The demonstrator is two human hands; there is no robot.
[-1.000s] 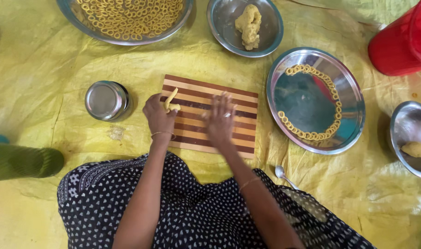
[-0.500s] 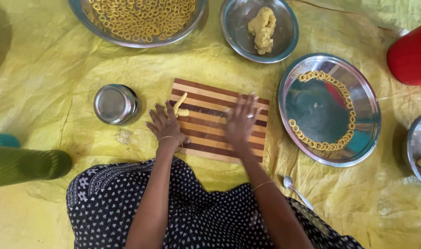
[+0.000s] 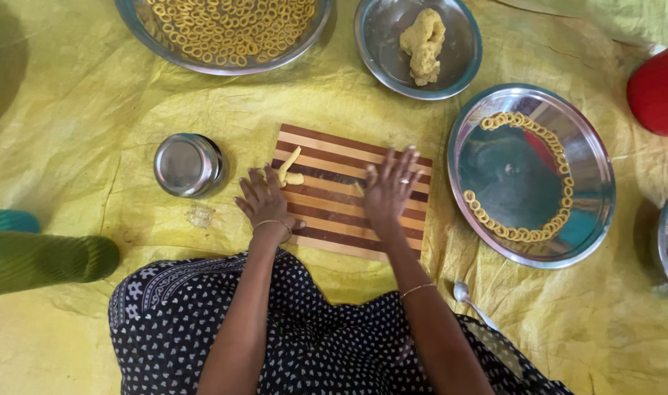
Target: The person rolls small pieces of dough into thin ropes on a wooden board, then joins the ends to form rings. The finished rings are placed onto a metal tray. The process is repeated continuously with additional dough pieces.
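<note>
A crumpled yellow sheet (image 3: 70,95) covers the floor, and a striped wooden board (image 3: 326,157) lies on it just in front of the seated person's lap, within easy reach of both arms. The left hand (image 3: 264,205) rests flat and open on the board's left edge, gripping nothing. The right hand (image 3: 389,190) lies spread, fingers splayed, near the right edge, pressing down as if rolling; whether dough sits beneath it is hidden. A short dough strip (image 3: 290,167), pale yellow, soft and slightly bent, lies by the board's upper-left corner, just beyond the left fingertips.
</note>
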